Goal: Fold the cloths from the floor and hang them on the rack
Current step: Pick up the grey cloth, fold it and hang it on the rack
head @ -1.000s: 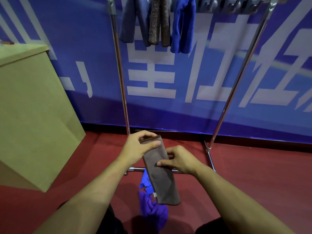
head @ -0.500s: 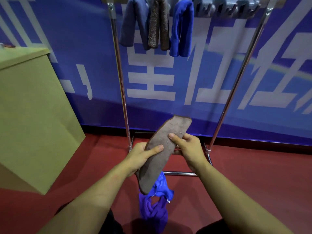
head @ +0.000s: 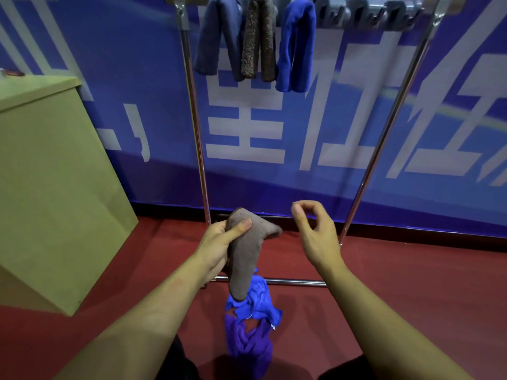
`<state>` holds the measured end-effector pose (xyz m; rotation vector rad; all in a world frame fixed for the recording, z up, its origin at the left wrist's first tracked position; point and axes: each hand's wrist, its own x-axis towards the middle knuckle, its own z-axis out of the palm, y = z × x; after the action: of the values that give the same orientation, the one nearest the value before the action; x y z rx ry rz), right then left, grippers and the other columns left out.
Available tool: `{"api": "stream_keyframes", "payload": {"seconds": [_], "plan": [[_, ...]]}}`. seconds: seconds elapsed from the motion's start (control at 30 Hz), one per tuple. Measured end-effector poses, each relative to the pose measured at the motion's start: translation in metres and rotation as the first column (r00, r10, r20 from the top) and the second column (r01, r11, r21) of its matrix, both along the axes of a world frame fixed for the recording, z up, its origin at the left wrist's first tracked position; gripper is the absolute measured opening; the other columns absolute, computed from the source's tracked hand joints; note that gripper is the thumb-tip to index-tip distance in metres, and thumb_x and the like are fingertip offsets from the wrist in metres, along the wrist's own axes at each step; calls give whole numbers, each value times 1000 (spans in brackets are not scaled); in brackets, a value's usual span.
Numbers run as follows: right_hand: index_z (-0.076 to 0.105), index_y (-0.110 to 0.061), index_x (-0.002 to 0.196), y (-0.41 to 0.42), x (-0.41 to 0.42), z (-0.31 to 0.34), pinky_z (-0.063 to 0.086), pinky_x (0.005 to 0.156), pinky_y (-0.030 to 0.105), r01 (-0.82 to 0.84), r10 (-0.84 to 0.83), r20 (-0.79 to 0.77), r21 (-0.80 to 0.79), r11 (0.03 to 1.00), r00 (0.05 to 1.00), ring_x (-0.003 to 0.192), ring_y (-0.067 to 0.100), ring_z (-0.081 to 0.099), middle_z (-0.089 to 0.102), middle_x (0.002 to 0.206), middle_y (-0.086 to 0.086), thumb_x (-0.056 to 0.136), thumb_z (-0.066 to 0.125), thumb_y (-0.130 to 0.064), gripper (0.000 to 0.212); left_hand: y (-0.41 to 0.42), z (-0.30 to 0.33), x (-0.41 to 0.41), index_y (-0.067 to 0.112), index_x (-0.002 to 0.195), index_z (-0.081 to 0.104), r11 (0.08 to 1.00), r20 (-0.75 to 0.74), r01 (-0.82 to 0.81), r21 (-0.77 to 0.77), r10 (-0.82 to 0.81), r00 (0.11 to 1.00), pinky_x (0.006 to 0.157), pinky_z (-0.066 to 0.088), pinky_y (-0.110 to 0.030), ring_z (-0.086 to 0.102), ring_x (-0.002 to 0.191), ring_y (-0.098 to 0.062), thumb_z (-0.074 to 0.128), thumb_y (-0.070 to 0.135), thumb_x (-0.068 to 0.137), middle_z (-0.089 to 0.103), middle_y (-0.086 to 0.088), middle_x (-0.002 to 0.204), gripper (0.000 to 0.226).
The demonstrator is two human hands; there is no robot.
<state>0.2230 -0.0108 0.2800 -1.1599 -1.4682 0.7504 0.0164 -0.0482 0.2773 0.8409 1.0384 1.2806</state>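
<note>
Brown folded cloth is pinched in the left hand, thumb on top, right hand empty with fingers loosely curled, blue cloths on the floor.

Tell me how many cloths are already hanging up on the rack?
3, side by side at the left end of the rack's top bar: a dull blue cloth on the left, a brown cloth in the middle, a bright blue cloth on the right. None seems hidden.

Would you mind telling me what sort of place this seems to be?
Probably a staged indoor work area, not a home: a printed blue banner covers the wall, a metal rack stands on a red floor, beside a plain cabinet.
</note>
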Motion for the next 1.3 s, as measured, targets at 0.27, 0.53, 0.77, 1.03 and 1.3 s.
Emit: {"api": "stream_keyframes", "payload": {"seconds": [0.27,0.53,0.77,1.03,1.3], "plan": [[71,-23,105,-11,-19,-9,57,86,44,-386,380,136,18,922,915,97,17,70,72,105,-7,87,75,-40,25,-5,9,-4,6,101,73,992,98,72,-107,-62,993,65,55,-26,68,70,-17,66,39,83,73,-11,84,38],[76,-24,79,-12,-28,-6,54,74,29,-176,176,-3,-10,984,984,76,5,70,76,78,-8,86,79,-26,8,-3,10,-1,9,89,78,982,259,106,-154,-64,964,57,55,-19,70,63,-12,57,35,93,73,-4,75,34],[78,-16,83,-21,-41,-6,56,73,37,-229,197,-187,-164,960,962,72,9,68,77,78,-2,88,76,-31,16,5,-2,6,5,131,57,991,306,-88,-103,116,945,72,61,-30,69,92,-24,64,18,92,65,-20,115,42],[71,-22,75,-24,-56,-15,55,72,33,-93,88,-33,-200,975,996,68,1,65,74,75,-12,75,84,-40,22,14,-17,16,-2,128,56,968,228,-221,-116,242,943,88,57,-38,70,91,-25,67,4,91,72,-14,100,39],[72,-21,76,-10,-41,-23,57,78,44,102,-121,-58,-257,961,991,76,10,70,74,74,-8,77,80,-43,23,13,-28,16,23,110,70,875,-536,-225,429,447,717,94,47,-20,63,106,-6,70,22,91,66,2,115,19]]}}
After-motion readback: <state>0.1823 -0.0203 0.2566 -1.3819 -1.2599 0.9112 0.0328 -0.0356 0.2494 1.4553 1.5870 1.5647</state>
